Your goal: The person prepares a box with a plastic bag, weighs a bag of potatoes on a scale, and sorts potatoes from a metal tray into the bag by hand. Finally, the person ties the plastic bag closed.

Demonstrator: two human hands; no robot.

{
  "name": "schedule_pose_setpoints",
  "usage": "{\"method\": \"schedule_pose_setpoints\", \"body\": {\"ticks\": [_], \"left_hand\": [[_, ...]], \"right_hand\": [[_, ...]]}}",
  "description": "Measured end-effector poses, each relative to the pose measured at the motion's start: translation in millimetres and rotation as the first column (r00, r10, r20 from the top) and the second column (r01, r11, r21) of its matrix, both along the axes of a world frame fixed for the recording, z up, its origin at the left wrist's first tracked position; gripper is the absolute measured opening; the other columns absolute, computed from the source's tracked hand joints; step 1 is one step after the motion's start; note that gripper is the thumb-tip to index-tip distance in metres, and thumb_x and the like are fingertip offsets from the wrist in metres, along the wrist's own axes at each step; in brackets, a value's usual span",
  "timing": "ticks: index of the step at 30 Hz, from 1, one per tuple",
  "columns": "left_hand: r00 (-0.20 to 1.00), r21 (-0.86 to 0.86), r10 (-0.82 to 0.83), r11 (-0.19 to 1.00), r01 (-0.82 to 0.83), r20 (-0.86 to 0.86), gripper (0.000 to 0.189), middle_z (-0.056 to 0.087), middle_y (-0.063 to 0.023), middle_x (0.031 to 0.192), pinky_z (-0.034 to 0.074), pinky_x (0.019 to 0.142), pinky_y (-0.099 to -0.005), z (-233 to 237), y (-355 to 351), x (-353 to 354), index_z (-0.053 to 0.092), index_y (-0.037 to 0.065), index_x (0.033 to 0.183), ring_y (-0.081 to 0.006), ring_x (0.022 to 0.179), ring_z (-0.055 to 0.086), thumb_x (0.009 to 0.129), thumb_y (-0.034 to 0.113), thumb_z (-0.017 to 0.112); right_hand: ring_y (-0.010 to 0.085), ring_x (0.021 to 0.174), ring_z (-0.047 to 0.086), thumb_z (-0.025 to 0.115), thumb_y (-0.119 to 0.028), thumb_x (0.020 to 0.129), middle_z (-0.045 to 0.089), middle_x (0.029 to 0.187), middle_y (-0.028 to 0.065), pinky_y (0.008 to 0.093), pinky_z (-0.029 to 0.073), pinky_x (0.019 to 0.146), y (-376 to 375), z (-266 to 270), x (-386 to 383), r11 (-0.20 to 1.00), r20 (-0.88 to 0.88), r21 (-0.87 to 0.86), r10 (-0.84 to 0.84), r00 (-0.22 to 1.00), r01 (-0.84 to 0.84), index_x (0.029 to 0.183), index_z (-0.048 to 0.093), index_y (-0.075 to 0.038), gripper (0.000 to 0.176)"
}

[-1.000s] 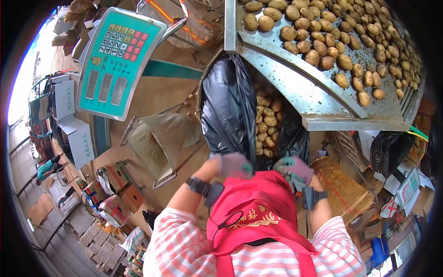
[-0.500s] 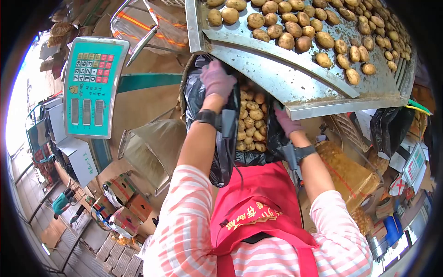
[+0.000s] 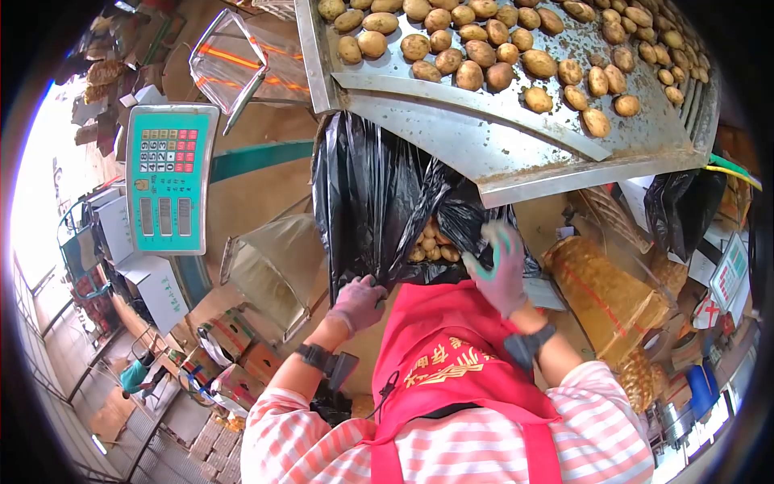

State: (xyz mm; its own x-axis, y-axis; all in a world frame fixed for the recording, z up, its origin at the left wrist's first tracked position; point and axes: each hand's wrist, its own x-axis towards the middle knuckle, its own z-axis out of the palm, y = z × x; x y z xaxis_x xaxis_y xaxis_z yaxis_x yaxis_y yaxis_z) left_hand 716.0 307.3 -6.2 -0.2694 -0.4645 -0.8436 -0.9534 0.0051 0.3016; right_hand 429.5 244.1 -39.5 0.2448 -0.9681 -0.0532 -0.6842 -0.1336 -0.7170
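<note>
A black plastic bag (image 3: 363, 194) lines a container below the metal chute, its folds drawn over most of the potatoes (image 3: 434, 242) inside. A small patch of them still shows near my apron. My left hand (image 3: 360, 302), in a pinkish glove, is closed on the bag's edge at the near left corner. Over the near right side of the bag is my right hand (image 3: 498, 270), in a pink and grey-green glove, its fingers apart and nothing visibly held. Part of the container is hidden by the bag and the chute.
Many potatoes lie on the metal sorting table (image 3: 451, 121), whose lip overhangs the bag. To the left stands a green scale display (image 3: 169, 177). A filled sack (image 3: 605, 290) is on the right, with a mesh-sided frame (image 3: 274, 266) at left. A person (image 3: 139, 375) bends far off.
Both hands have drawn back toward my body, the left one farther. The black plastic now covers much of the potatoes that showed before. My view has shifted slightly.
</note>
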Motion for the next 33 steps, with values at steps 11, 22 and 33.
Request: {"method": "schedule_pose_setpoints", "body": {"ticks": [11,22,33], "left_hand": [[0.011,-0.188,0.940,-0.057,-0.980,-0.341,0.081,0.047,-0.0200,0.126,0.035,0.098,-0.0393,-52.2,21.0,38.0,0.030,0.005,0.138,-0.0273,0.116,0.046,0.074,0.026,0.075],[0.931,-0.525,0.042,0.816,-0.242,-0.363,0.040,0.056,-0.0211,0.114,0.044,0.091,-0.0435,-70.0,-128.1,-54.4,0.057,0.002,0.111,-0.0376,0.106,0.054,0.084,0.030,0.058],[0.772,-0.523,-0.631,0.633,0.571,0.080,0.035,0.054,-0.0090,0.110,0.047,0.081,-0.0364,-85.8,-118.5,-84.6,0.058,0.013,0.107,-0.0268,0.099,0.056,0.074,0.022,0.065]], "right_hand": [[0.0280,0.096,0.052,0.067,-0.011,0.064,0.056,0.095,0.0075,0.0394,0.043,0.082,-58.0,-49.5,85.2,0.988,-0.265,-0.040,0.131,0.955,-0.146,0.098,0.061,-0.013,0.034],[0.0266,0.091,0.054,0.062,-0.025,0.076,0.057,0.095,0.0076,0.0383,0.043,0.082,28.8,-21.0,114.7,0.986,-0.411,0.135,0.148,0.900,-0.100,0.094,0.060,-0.011,0.023],[0.0339,0.103,0.056,0.074,-0.036,0.072,0.056,0.114,0.0238,0.0422,0.043,0.086,22.5,-57.0,-27.7,0.677,-0.283,0.367,-0.572,0.770,0.638,0.115,0.054,0.003,0.061]]}}
